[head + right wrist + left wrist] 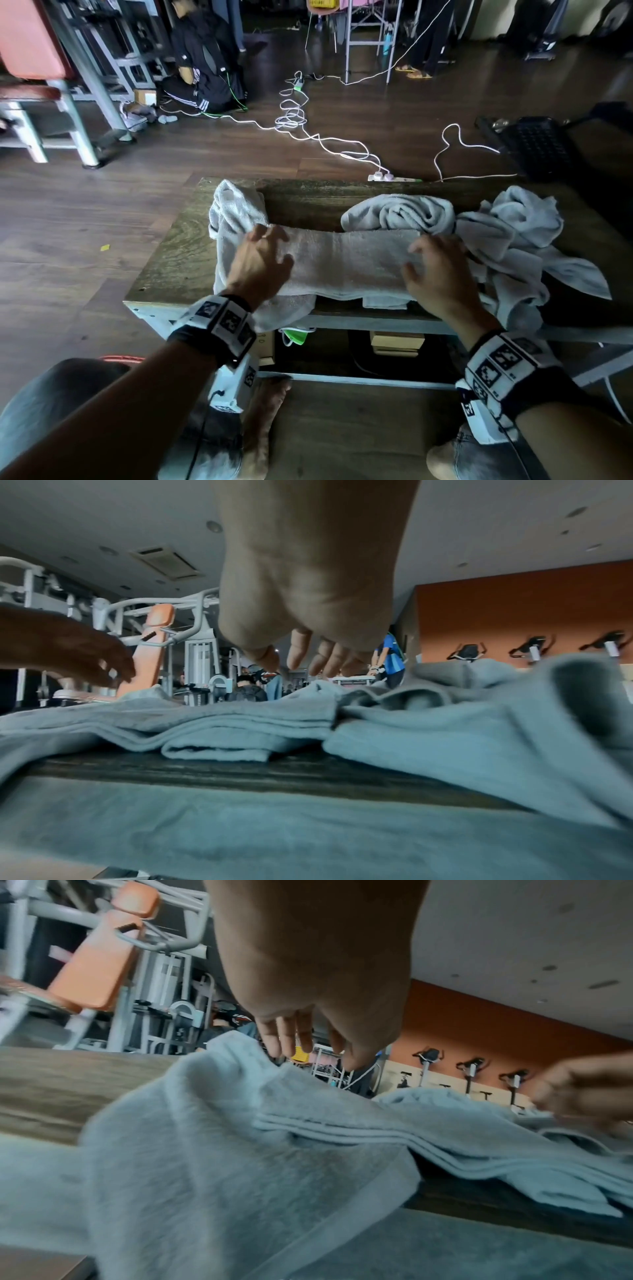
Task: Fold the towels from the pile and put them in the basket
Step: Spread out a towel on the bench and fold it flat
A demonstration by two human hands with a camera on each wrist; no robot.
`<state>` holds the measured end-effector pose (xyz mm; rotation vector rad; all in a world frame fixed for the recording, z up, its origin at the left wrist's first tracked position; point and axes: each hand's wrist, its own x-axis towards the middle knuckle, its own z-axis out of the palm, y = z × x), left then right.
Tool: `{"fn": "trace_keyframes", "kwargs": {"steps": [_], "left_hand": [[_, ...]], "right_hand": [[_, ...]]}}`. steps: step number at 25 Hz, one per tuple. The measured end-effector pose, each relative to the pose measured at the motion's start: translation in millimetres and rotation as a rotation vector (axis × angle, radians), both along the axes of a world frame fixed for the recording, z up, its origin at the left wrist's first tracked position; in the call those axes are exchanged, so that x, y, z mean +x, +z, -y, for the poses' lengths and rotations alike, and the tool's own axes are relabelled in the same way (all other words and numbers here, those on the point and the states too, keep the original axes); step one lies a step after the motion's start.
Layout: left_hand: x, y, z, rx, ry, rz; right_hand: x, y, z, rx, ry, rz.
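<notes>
On the wooden table (178, 246), largest item: a long pale towel (342, 263), folded into a band lying left to right along the near edge, its left end bunched up toward the far side and one layer hanging over the front rim. Next: the pile of loose towels (507, 240), crumpled, touching the band's right end and reaching to the table's right side; one rolled towel (400, 212) lies just behind the band. Left forearm: reaches in from the lower left, wrist band with printed black-and-white markers. Left hand (263, 263): palm down over the band's left part, fingers spread and nearly straight, pinching nothing; in the left wrist view the fingertips (287, 1042) hang just above a raised fold (240, 1064), and contact cannot be told there. Right forearm: enters from the lower right, same kind of marked band. Right hand (442, 270): palm down at the band's right end, fingers loosely bent and spread, gripping nothing; in the right wrist view the fingers (329, 658) sit just above the cloth (240, 723), and touch is uncertain. Hidden or unclear: the towel part under each palm; the pile's near edge, cut off behind the right wrist. Both wrist views are blurred at the cloth. Basket: not identifiable in any view.
</notes>
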<state>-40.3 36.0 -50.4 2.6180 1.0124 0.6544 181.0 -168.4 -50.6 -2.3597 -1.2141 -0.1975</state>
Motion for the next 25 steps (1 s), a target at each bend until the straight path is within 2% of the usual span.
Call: {"fn": "trace_keyframes", "kwargs": {"steps": [3,6,7,10,16,22,25], "left_hand": [[51,-8,2,0.033,-0.143,-0.049],[87,-31,3,-0.037,-0.161,-0.208],[90,-41,3,-0.058,-0.158,-0.27],[81,-66,3,-0.023,-0.126,-0.326],[72,-64,-3,-0.027,-0.097,-0.305],[55,-63,-9,0.0,-0.059,-0.271],[42,-66,-13,0.061,-0.089,-0.366]], "right_hand": [[-11,-10,-57,-0.073,0.162,0.041],[-15,-30,-98,-0.224,0.223,-0.073],[-15,-40,-102,-0.281,0.222,-0.05],[-16,-63,-92,-0.324,0.176,0.104],[-9,-62,-86,-0.293,0.151,0.034],[6,-54,-62,-0.362,0.054,0.01],[9,-55,-55,-0.386,0.03,-0.037]]}}
